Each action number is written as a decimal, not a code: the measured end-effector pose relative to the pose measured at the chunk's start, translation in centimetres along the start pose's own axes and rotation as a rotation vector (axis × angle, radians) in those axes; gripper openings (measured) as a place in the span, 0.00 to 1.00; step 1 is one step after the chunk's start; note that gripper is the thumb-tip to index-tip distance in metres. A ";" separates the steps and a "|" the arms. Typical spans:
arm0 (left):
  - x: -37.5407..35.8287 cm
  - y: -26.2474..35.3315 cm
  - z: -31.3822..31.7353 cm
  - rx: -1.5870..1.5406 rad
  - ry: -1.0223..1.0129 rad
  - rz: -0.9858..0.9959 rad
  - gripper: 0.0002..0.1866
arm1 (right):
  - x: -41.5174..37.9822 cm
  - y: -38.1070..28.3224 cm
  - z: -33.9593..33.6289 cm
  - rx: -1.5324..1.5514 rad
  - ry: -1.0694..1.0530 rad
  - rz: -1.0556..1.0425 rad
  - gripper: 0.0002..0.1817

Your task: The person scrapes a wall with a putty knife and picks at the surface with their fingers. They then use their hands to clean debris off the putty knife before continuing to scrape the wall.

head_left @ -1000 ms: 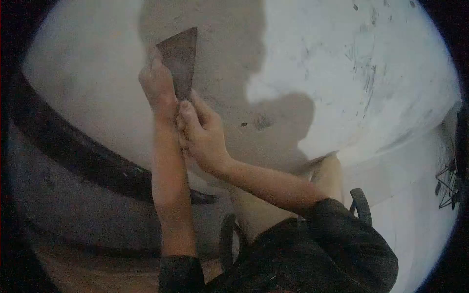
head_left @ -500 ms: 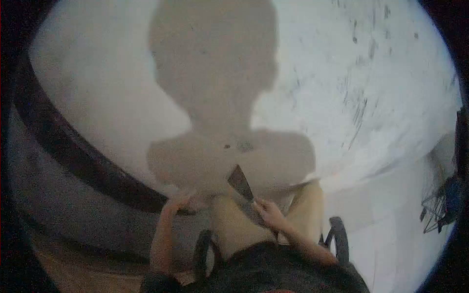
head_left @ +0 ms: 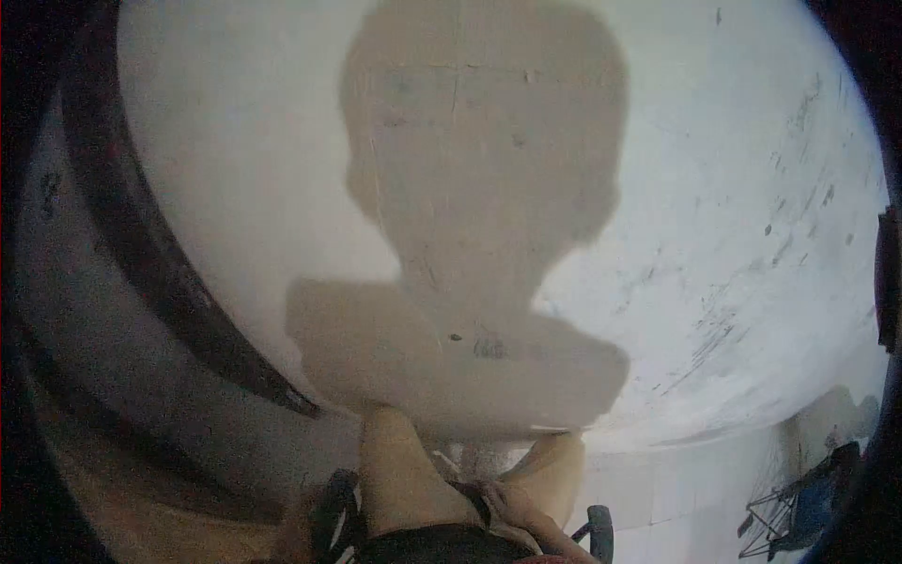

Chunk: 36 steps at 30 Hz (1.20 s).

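My right hand (head_left: 514, 506) is low over my lap, between my thighs, with its fingers closed. A dark, flat-bladed scraper (head_left: 478, 498) is in it, its shape partly hidden by the fingers and dim light. My left hand does not show; only a dim, blurred patch lies beside the left armrest. Ahead of my knees spreads a wide white surface (head_left: 235, 160) with my head-and-shoulders shadow on it. A small dark lump (head_left: 456, 337) and a smudged grey mark (head_left: 489, 346) are on that surface.
Dark scuffs (head_left: 714, 334) streak the right part of the white surface. A dark band (head_left: 160, 254) runs along its left edge. Chair armrests (head_left: 599, 532) flank me. A blue item with a thin dark frame (head_left: 816, 503) stands at lower right on pale flooring.
My right hand has drawn back toward my lap with the scraper. My left hand has left the surface's near edge and dropped out of sight. The view has shifted.
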<state>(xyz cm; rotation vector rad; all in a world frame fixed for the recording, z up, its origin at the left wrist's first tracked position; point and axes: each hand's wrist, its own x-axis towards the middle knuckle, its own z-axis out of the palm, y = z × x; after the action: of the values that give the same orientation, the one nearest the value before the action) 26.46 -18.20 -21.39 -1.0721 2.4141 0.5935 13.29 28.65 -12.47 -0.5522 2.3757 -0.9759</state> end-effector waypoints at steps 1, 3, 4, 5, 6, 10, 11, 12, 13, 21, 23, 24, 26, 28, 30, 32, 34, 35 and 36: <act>0.5 0.0 0.3 -0.016 -0.001 0.000 0.25 | 0.3 -0.3 0.1 -0.037 -0.005 0.043 0.20; 1.5 -0.1 0.8 -0.015 -0.001 0.010 0.25 | 0.9 -0.7 1.1 0.001 0.049 0.072 0.20; 2.1 -0.1 0.7 -0.018 0.008 0.018 0.25 | 0.7 -0.9 2.0 0.076 0.102 0.066 0.18; 3.0 0.2 0.4 -0.023 0.015 0.028 0.25 | 0.4 -0.7 2.9 0.144 0.154 0.062 0.17; 3.8 0.5 0.3 -0.027 0.027 0.042 0.25 | 0.0 -0.3 3.5 0.116 0.108 0.056 0.16; 6.5 2.4 -0.8 -0.062 0.068 0.079 0.24 | 1.0 3.8 6.5 0.172 0.037 0.012 0.13; 7.1 2.7 -1.1 -0.069 0.080 0.085 0.24 | 1.3 5.6 7.8 0.201 0.053 0.037 0.14; 7.5 3.1 -1.4 -0.075 0.085 0.095 0.24 | 1.6 5.7 8.2 0.231 0.069 0.061 0.16; 8.1 3.6 -1.6 -0.075 0.092 0.104 0.24 | 1.6 5.9 8.3 0.228 0.092 0.121 0.19; 13.2 7.7 -1.1 -0.098 0.081 0.180 0.24 | 3.1 -1.7 2.4 0.405 0.185 0.213 0.27; 14.1 8.4 -0.8 -0.103 0.074 0.197 0.24 | 3.9 -3.7 1.1 0.357 0.201 0.118 0.28; 14.5 8.8 -0.9 -0.102 0.068 0.211 0.24 | 4.3 -5.4 -0.1 0.308 0.198 0.061 0.29; 15.0 8.9 -1.0 -0.097 0.064 0.235 0.24 | 5.4 -8.6 -1.1 0.322 0.408 -0.164 0.23; 15.2 8.8 -1.2 -0.093 0.060 0.249 0.24 | 6.9 -12.9 -4.2 0.324 0.557 -0.304 0.21; 15.3 8.7 -1.6 -0.083 0.055 0.269 0.23 | 5.7 -22.7 -10.2 0.462 0.374 0.170 0.18; 15.5 8.4 -1.6 -0.081 0.053 0.272 0.23 | 7.7 -20.8 -9.7 0.678 0.553 -0.256 0.20; 15.4 8.0 -1.9 -0.074 0.056 0.278 0.23 | 8.5 -21.9 -10.7 0.767 0.603 -0.467 0.22; 15.3 7.5 -2.1 -0.070 0.061 0.281 0.23 | 8.7 -23.1 -11.1 0.795 0.596 -0.507 0.24; 15.1 7.1 -2.3 -0.067 0.067 0.287 0.23 | 9.0 -23.6 -11.2 0.821 0.603 -0.537 0.26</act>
<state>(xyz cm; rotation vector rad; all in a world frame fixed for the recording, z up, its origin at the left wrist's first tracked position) 11.35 -23.85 -26.23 -0.7853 2.6464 0.7465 3.66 14.07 8.98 -0.6199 1.9933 -2.4748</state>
